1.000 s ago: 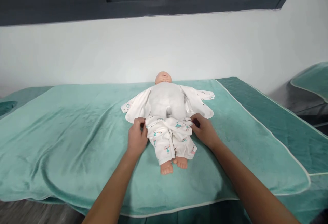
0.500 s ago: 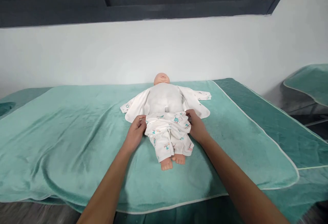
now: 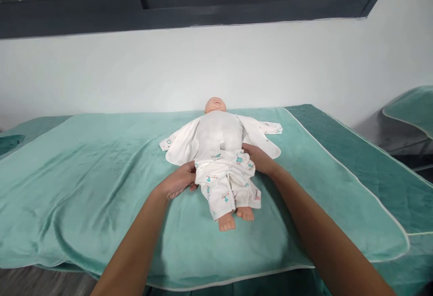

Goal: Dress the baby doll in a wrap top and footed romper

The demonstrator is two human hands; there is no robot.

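Note:
A baby doll [image 3: 215, 104] lies on its back, head toward the wall and bare feet toward me. Its white jacket [image 3: 182, 145] is spread open, with a plain white torso showing. White printed pants [image 3: 226, 181] cover its hips and legs, bunched at the waist. My left hand [image 3: 181, 179] is closed at the left side of the pants, some fingertips hidden behind the cloth. On the opposite side, my right hand [image 3: 260, 158] grips the waistband, its fingertips partly tucked at the edge.
A light green blanket [image 3: 111, 165] with a pale border lies under the doll, over a darker green cover [image 3: 352, 147]. Behind stands a white wall [image 3: 169, 70] below a dark window frame [image 3: 237, 7]. Another green-covered surface [image 3: 411, 108] is at right.
My left hand has shifted slightly lower and turned, its fingers going further behind the pants' side. My right hand stays at the waistband. The doll's legs appear slightly more to the right.

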